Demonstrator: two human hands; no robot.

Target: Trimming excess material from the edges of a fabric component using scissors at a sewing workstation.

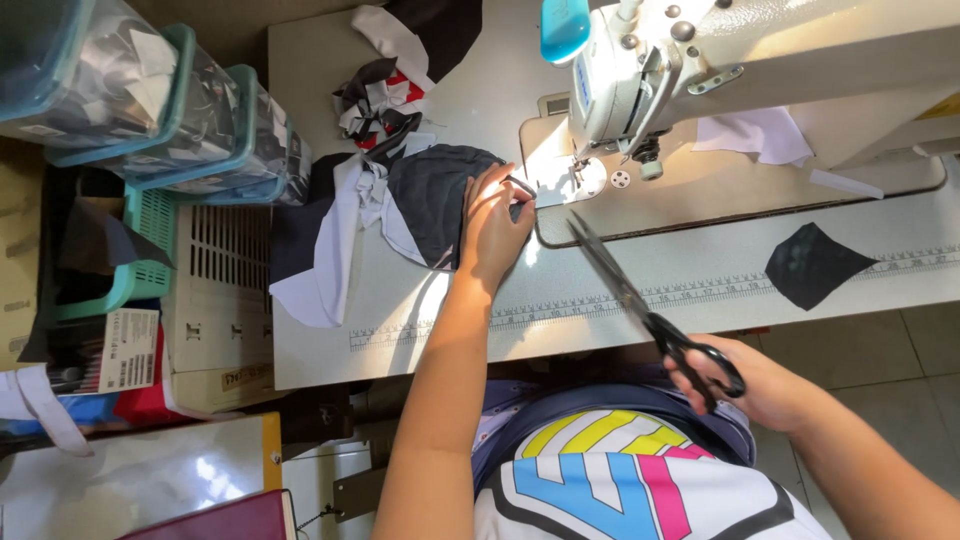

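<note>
The left hand (pixel 492 222) presses flat on the dark grey fabric piece (pixel 432 200) on the pale counter (pixel 330 340), apparently steadying it beside the cream sewing machine (pixel 720 60), while the right hand (pixel 750 385), well apart, grips closed black-handled scissors (pixel 640 305) pointing toward the fabric.

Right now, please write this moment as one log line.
left hand: on dark fabric | right hand: holds scissors | sewing machine: behind
</note>
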